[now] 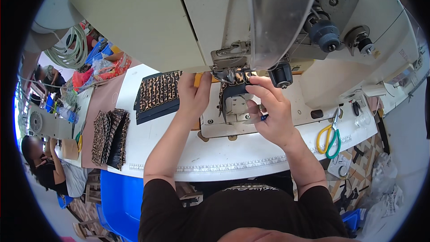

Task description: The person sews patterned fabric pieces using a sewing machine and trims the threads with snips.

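Note:
A black fabric piece with leopard-print trim lies under the presser foot of a sewing machine. My right hand pinches its right edge between thumb and forefinger. Curled in the lower fingers of that hand is a small metal tool with a blue part, mostly hidden. Left of the foot, my left hand reaches forward with thumb and fingers apart; its fingertips are partly hidden under the machine head. Beside it lies a row of leopard-print pieces on black backing.
Another leopard-print stack lies left. Yellow-and-green-handled scissors rest on the right. A ruler strip runs along the front edge. A blue bin stands below left. A person sits at another machine on the far left.

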`<control>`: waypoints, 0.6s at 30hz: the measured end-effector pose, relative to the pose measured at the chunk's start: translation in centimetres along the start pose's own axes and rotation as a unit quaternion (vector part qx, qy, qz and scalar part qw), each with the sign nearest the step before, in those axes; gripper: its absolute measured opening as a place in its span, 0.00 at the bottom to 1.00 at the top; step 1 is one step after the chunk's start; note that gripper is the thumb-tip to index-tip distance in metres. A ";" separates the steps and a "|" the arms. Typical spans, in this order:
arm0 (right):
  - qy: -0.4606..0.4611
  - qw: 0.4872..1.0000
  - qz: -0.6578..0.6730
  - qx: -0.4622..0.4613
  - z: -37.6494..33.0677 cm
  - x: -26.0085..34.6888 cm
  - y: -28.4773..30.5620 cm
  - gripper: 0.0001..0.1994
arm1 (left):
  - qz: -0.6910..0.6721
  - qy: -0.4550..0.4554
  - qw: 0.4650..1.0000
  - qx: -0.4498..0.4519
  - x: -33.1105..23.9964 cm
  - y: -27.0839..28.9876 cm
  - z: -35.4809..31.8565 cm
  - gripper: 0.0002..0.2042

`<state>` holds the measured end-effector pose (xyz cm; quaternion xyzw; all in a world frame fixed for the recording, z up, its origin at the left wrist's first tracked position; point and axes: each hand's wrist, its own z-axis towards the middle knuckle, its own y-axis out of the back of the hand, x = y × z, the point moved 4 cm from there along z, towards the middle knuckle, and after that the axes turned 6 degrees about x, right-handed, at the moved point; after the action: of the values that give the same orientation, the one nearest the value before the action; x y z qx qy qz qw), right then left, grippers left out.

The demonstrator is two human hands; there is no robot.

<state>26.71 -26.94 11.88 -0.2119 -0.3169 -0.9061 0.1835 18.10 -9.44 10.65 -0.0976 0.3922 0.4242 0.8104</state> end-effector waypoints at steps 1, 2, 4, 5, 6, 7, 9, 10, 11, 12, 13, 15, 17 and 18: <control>0.001 1.000 -0.001 0.000 0.1 -0.1 -0.1 0.16 | 0.016 -0.017 0.999 0.026 0.4 -0.1 1.3 0.05; 0.010 0.999 -0.035 0.002 0.1 -0.3 -0.3 0.16 | 0.032 -0.034 0.998 0.051 0.7 -0.2 2.5 0.06; 0.021 0.997 -0.071 0.004 0.4 -0.4 -0.1 0.17 | 0.200 -0.056 0.966 0.151 0.3 -0.9 4.4 0.07; 0.034 0.993 -0.109 0.020 0.6 -0.2 -0.1 0.19 | 0.364 -0.073 0.896 0.244 -0.5 -1.5 4.8 0.09; 0.049 0.987 -0.146 0.036 0.8 0.0 -0.1 0.20 | 0.367 -0.071 0.896 0.241 -2.0 -1.2 5.5 0.09; 0.045 0.987 -0.152 0.038 0.8 -0.5 0.3 0.20 | 0.436 -0.025 0.854 0.284 -3.5 -1.8 6.4 0.09; 0.007 0.984 -0.148 0.097 1.2 -1.3 0.4 0.23 | 0.505 0.021 0.800 0.323 -5.6 -1.8 7.5 0.09; 0.006 0.984 -0.149 0.097 1.3 -1.6 0.5 0.23 | 0.532 0.056 0.759 0.371 -5.7 -1.6 7.7 0.09; -0.002 0.987 -0.127 0.103 1.3 -1.9 0.5 0.25 | 0.556 0.091 0.713 0.418 -5.3 -1.3 7.6 0.10; -0.011 0.989 -0.104 0.109 1.3 -2.1 0.4 0.27 | 0.555 0.089 0.713 0.419 -4.1 -0.8 7.2 0.10; -0.007 0.989 -0.101 0.107 1.4 -1.8 0.2 0.27 | 0.483 0.070 0.784 0.382 -2.5 0.4 6.6 0.10; 0.058 0.988 -0.118 0.081 1.2 -0.8 -0.1 0.29 | 0.402 0.048 0.846 0.346 -1.3 1.1 5.7 0.10; 0.061 0.988 -0.123 0.075 1.1 -0.9 -0.4 0.29 | 0.377 0.057 0.880 0.283 -1.4 1.7 5.3 0.10; 0.064 0.987 -0.129 0.068 1.0 -1.0 -0.5 0.30 | 0.378 0.058 0.880 0.283 -1.2 1.7 5.3 0.10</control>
<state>27.59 -25.69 11.79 -0.0979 -0.3902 -0.9102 0.0990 19.33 -6.56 15.37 0.2666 0.5491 0.5629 0.5573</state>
